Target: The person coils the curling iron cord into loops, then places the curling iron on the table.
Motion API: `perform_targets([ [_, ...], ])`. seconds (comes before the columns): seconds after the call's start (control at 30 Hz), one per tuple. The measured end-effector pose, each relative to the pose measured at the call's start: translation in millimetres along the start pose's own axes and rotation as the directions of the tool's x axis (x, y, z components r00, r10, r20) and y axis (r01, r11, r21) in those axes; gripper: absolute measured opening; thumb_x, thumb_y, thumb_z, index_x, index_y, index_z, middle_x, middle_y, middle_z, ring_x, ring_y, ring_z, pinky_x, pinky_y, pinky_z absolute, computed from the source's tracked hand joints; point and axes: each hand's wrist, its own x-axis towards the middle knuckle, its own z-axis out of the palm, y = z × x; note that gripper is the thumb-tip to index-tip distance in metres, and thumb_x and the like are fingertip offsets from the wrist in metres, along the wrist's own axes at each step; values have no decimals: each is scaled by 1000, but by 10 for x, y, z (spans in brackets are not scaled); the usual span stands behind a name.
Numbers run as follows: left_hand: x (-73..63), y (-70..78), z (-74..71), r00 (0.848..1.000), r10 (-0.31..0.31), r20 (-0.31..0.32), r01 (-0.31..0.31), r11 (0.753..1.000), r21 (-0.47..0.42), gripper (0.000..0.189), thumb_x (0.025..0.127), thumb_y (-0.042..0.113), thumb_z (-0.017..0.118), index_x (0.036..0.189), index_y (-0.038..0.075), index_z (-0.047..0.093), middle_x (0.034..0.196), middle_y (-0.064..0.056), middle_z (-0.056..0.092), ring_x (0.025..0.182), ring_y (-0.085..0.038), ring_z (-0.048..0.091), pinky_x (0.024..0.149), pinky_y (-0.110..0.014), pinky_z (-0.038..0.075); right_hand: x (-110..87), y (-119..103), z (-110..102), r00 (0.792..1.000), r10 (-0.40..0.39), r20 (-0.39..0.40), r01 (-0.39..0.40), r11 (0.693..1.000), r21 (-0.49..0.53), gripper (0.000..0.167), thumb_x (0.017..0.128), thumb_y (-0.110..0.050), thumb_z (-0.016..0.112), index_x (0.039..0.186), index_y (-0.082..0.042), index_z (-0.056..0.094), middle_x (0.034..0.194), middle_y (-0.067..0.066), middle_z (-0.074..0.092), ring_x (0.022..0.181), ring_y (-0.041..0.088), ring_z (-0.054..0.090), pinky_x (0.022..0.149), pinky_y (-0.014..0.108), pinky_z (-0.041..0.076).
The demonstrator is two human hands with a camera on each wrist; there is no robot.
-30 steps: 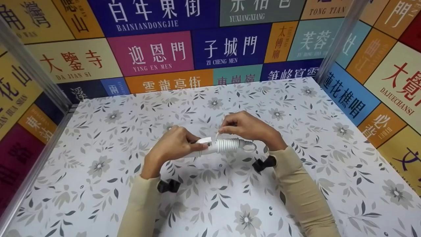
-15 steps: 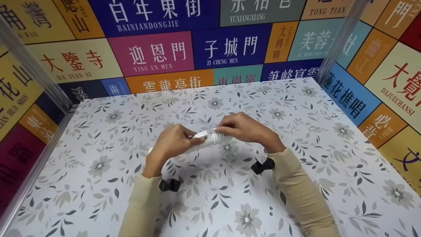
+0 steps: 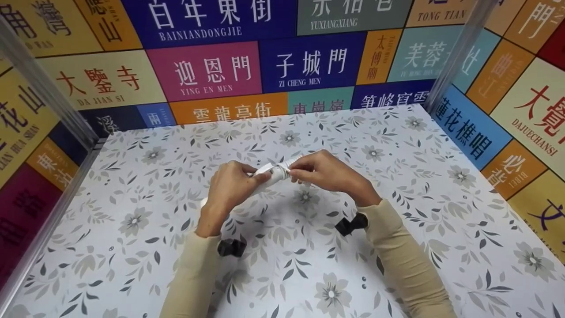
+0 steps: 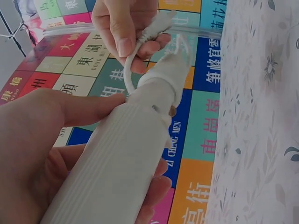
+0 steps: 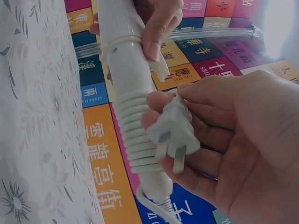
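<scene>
My left hand (image 3: 231, 183) grips the body of a white curling iron (image 3: 274, 176), thumb along one side and fingers around the other in the left wrist view. The ribbed body (image 4: 110, 163) fills the middle there. A white cord (image 5: 135, 133) is coiled round the iron's narrower end, as the right wrist view shows. My right hand (image 3: 329, 172) pinches the base of the two-prong power plug (image 5: 173, 126), its prongs pointing away from the thumb. From the plug (image 4: 161, 24), a stretch of cord (image 4: 128, 74) runs to the iron near my left thumb.
A table with a floral cover (image 3: 331, 265) lies beneath both hands. Colourful sign-printed panels (image 3: 203, 70) stand behind it and at both sides, with clear corner posts (image 3: 454, 57). A black wrist mount (image 3: 352, 224) sits by the right cuff, another mount (image 3: 231, 248) by the left.
The coiled end of the curling iron has swung up and away from me. My right hand has shifted slightly left, closer to my left hand, bringing the plug and cord along.
</scene>
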Motion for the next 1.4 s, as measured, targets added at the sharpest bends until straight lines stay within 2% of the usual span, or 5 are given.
perform_targets([
  [0.33, 27, -6, -59, 996, -57, -69, 49, 992, -116, 38, 81, 47, 79, 99, 14, 82, 90, -4, 78, 72, -19, 65, 61, -30, 45, 27, -31, 71, 1000, -1, -15, 2, 999, 39, 24, 93, -26, 72, 112, -12, 78, 104, 3, 78, 79, 9, 60, 72, 23, 49],
  [0.63, 24, 19, -127, 997, -34, -74, 13, 964, -264, 34, 83, 42, 78, 102, 13, 81, 96, -7, 78, 76, -20, 66, 63, -30, 49, 50, 0, 120, 999, 53, 12, -55, 974, 220, 29, 95, -24, 70, 118, -8, 74, 112, 9, 76, 99, 16, 72, 87, 29, 56],
  [1.07, 20, -1, -196, 1000, 22, 22, -12, 923, -385, 36, 84, 40, 79, 108, 13, 79, 103, -9, 76, 86, -23, 67, 73, -34, 53, 150, 285, 214, 994, -101, 33, 82, 928, 362, 27, 98, -13, 63, 121, 0, 69, 120, 18, 70, 111, 29, 65, 95, 33, 52],
  [1.27, 34, -36, -171, 997, 60, 54, -35, 922, -386, 34, 83, 39, 79, 107, 14, 79, 103, -8, 77, 85, -23, 68, 73, -34, 53, 189, 357, 268, 992, -113, 50, 83, 907, 413, 32, 98, -5, 59, 127, 8, 61, 126, 27, 63, 119, 44, 57, 100, 31, 50],
  [1.4, 47, -69, -150, 992, 110, 60, -79, 921, -382, 34, 82, 40, 80, 106, 15, 79, 104, -7, 78, 84, -22, 68, 73, -34, 52, 186, 390, 280, 997, -80, 13, 68, 912, 404, 32, 95, -2, 62, 126, 9, 60, 122, 25, 64, 114, 35, 61, 98, 30, 50],
])
